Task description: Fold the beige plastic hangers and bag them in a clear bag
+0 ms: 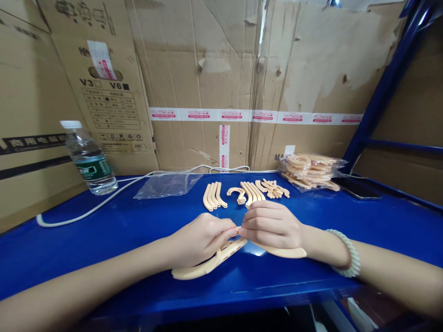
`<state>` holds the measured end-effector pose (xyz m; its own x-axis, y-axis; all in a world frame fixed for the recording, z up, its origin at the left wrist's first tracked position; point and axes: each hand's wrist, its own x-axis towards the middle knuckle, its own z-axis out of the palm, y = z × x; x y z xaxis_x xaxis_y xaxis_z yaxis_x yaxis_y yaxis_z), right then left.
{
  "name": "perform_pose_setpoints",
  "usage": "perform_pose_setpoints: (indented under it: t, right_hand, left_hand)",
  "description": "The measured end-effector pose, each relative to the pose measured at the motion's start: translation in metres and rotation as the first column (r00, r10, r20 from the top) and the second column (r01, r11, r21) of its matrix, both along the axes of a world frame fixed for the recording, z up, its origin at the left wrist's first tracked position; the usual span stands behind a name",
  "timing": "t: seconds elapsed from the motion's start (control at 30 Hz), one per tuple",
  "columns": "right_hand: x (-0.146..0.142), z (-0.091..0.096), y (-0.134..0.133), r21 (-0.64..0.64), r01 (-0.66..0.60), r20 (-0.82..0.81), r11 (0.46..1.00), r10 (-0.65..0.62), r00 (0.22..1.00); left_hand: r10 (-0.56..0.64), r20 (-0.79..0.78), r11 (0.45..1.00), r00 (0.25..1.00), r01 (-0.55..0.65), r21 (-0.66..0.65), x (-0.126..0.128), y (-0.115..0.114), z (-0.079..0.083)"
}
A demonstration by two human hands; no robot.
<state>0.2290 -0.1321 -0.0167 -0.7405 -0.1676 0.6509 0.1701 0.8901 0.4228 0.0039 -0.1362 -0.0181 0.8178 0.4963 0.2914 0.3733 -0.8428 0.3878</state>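
My left hand (207,235) and my right hand (272,225) meet above the front of the blue table, fingertips pinched close together. Between them they hold a beige plastic clothes hanger (194,272), with one curved arm below my left hand and another passing under my right palm. The small joint at the fingertips is mostly covered. Just beyond lie a hook (235,190), a row of curved hanger arms (213,196), a second row of arms (252,191) and a heap of small beige pieces (275,189).
On the blue table (145,235) stand a water bottle (92,163) at left and bagged beige parts (309,170) at back right, beside a dark phone (358,188). A clear plastic bag (168,185) and white cable (93,210) lie behind. Cardboard (204,83) walls the back.
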Motion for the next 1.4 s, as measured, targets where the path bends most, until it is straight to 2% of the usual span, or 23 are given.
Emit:
perform_pose_setpoints:
  t: [0.13,0.27,0.3,0.37,0.4,0.47,0.5,0.53,0.6,0.63,0.67,0.7,0.73,0.8,0.9,1.0,1.07,1.17,1.23,1.3,1.33,1.37,1.4]
  right_hand:
    - [0.000,0.004,-0.006,0.085,0.008,0.032,0.996,-0.010,0.999]
    - [-0.001,0.012,-0.015,0.204,-0.016,0.098,0.979,-0.004,0.995]
    - [0.001,0.015,-0.015,0.166,-0.004,0.075,0.986,-0.009,0.997]
    - [0.008,0.023,-0.010,-0.008,0.070,-0.053,0.998,-0.070,0.996]
    - [0.014,0.028,-0.004,-0.116,0.114,-0.129,0.987,-0.129,0.983]
    - [0.033,0.037,0.014,-0.332,0.201,-0.233,0.921,-0.287,0.929]
    - [0.046,0.041,0.025,-0.449,0.240,-0.239,0.861,-0.374,0.896]
    - [0.059,0.045,0.036,-0.587,0.287,-0.183,0.757,-0.470,0.863]
    - [0.086,0.049,0.058,-0.792,0.402,0.086,0.460,-0.567,0.819]
    - [0.098,0.049,0.067,-0.822,0.476,0.229,0.312,-0.584,0.779]
    - [0.108,0.048,0.075,-0.818,0.540,0.329,0.199,-0.607,0.723]
    - [0.115,0.047,0.081,-0.802,0.587,0.404,0.113,-0.621,0.671]
    - [0.119,0.045,0.086,-0.781,0.623,0.462,0.040,-0.635,0.620]
    - [0.121,0.040,0.090,-0.750,0.659,0.531,-0.060,-0.648,0.546]
    - [0.115,0.035,0.090,-0.728,0.674,0.579,-0.128,-0.642,0.503]
    - [0.112,0.030,0.092,-0.699,0.704,0.597,-0.127,-0.646,0.476]
    - [0.113,0.026,0.096,-0.666,0.739,0.592,-0.100,-0.673,0.443]
    - [0.114,0.024,0.097,-0.614,0.789,0.524,-0.017,-0.757,0.391]
    - [0.107,0.026,0.090,-0.587,0.808,0.454,0.049,-0.806,0.379]
    - [0.091,0.029,0.075,-0.566,0.790,0.341,0.235,-0.806,0.484]
    - [0.079,0.030,0.064,-0.533,0.735,0.247,0.418,-0.754,0.608]
    - [0.066,0.031,0.052,-0.480,0.627,0.162,0.614,-0.641,0.751]
    - [0.051,0.031,0.039,-0.423,0.514,0.121,0.746,-0.516,0.848]
  left_hand:
    - [-0.013,0.004,1.000,1.000,0.013,0.007,0.000,0.001,0.003]
    - [-0.015,0.023,0.989,1.000,0.018,-0.144,0.002,0.000,0.005]
    - [0.012,0.042,0.980,0.999,-0.003,-0.201,0.002,0.000,0.005]
    - [0.082,0.097,0.929,0.992,-0.041,-0.367,0.003,0.003,0.004]
    - [0.116,0.128,0.885,0.985,-0.044,-0.464,0.003,0.006,0.002]
    - [0.137,0.187,0.770,0.973,0.014,-0.638,0.003,0.013,-0.002]
    - [0.129,0.220,0.717,0.967,0.062,-0.694,0.003,0.017,-0.004]
    - [0.117,0.255,0.674,0.960,0.112,-0.730,0.003,0.020,-0.006]
    - [0.118,0.316,0.608,0.941,0.183,-0.772,0.003,0.025,-0.008]
    - [0.150,0.336,0.586,0.930,0.190,-0.788,0.003,0.027,-0.008]
    - [0.203,0.344,0.572,0.917,0.174,-0.802,0.004,0.027,-0.007]
    - [0.265,0.343,0.563,0.901,0.145,-0.814,0.004,0.026,-0.006]
    - [0.324,0.339,0.555,0.883,0.112,-0.824,0.005,0.025,-0.004]
    - [0.411,0.331,0.536,0.850,0.069,-0.841,0.005,0.022,-0.001]
    - [0.453,0.353,0.490,0.819,0.103,-0.866,0.003,0.022,0.001]
    - [0.509,0.386,0.433,0.770,0.158,-0.887,0.003,0.024,0.003]
    - [0.559,0.392,0.410,0.731,0.167,-0.897,0.004,0.024,0.004]
    - [0.621,0.393,0.402,0.678,0.155,-0.902,0.006,0.024,0.005]
    - [0.642,0.409,0.419,0.649,0.150,-0.895,0.007,0.022,0.005]
    - [0.653,0.438,0.461,0.618,0.135,-0.877,0.007,0.020,0.004]
    - [0.652,0.458,0.486,0.605,0.131,-0.864,0.006,0.019,0.003]
    - [0.646,0.481,0.512,0.593,0.131,-0.849,0.006,0.019,0.002]
    - [0.635,0.505,0.536,0.585,0.137,-0.833,0.006,0.018,0.001]
